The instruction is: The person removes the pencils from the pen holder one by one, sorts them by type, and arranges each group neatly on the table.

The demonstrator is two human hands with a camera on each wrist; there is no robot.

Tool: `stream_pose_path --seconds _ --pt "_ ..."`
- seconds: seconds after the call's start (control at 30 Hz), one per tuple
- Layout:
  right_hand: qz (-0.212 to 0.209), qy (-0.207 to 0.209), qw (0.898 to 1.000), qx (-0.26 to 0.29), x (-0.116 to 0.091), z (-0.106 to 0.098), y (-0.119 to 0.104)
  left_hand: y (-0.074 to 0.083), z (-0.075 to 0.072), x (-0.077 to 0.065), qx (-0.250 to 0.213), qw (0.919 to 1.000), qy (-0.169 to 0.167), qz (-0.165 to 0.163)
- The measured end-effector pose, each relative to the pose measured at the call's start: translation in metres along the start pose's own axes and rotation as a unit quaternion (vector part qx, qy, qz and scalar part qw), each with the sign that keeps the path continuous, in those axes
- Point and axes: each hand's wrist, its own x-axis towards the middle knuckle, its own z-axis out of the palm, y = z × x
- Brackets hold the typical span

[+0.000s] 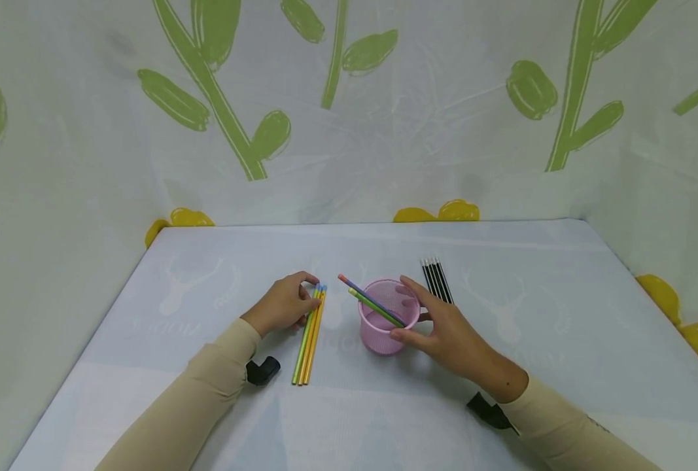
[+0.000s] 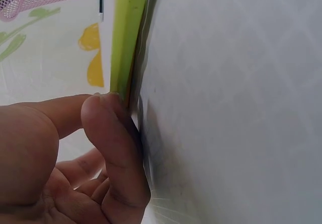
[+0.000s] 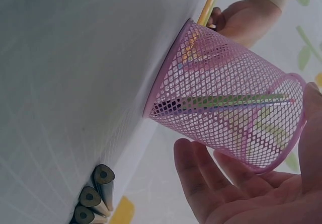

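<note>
A pink mesh pencil cup [image 1: 379,341] stands on the table with a green pencil [image 1: 373,305] and a blue-and-red pencil [image 1: 349,282] leaning in it. My right hand [image 1: 451,335] holds the cup by its rim, thumb on the near side and fingers behind. Left of the cup lie a few yellow and yellow-green pencils [image 1: 309,347], side by side. At their far ends, my left hand [image 1: 284,304] pinches a yellow-green pencil [image 2: 127,32] between thumb and finger; the left wrist view shows the grip close up.
Several black pencils [image 1: 436,278] lie in a row behind the right hand. In the right wrist view, their blunt ends [image 3: 90,197] show beside the cup. A patterned wall [image 1: 349,163] rises along the far edge of the pale tablecloth [image 1: 360,418].
</note>
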Motion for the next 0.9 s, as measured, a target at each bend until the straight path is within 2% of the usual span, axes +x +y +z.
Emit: stream_pose_path --seconds 0.63,0.8,0.9 --pt "0.003 -0.002 1.0 -0.002 0.0 0.001 0.0 -0.001 0.002 0.0 0.021 0.9997 0.007 -0.012" --pt "-0.002 0.0 1.0 -0.003 0.0 0.001 0.0 0.003 0.0 -0.006 0.053 0.9975 0.045 0.015" --pt "-0.002 0.002 1.0 -0.002 0.0 0.001 0.001 0.007 0.0 -0.011 0.053 0.9953 0.07 0.042"
